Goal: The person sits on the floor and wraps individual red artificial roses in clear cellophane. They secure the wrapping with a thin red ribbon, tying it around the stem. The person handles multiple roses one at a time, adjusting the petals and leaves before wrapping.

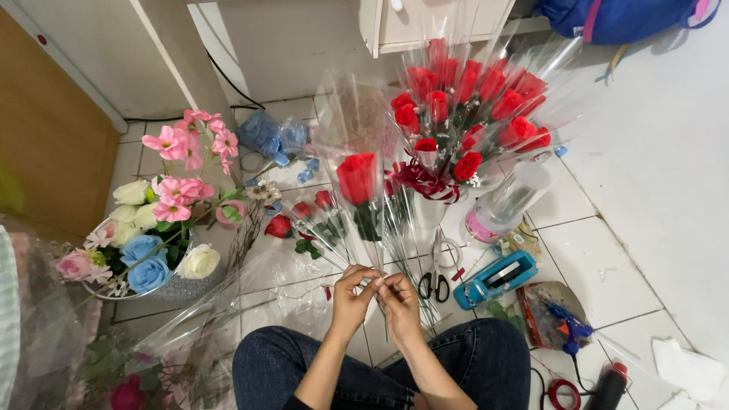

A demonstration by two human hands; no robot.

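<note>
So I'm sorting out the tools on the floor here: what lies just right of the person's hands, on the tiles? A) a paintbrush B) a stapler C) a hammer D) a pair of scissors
D: a pair of scissors with dark handles lies on the tiles just beside the right hand, left of the blue tape dispenser.

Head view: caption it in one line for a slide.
Both hands, left hand and right hand, pinch the stem of a cellophane-wrapped red rose above scissors.
</note>
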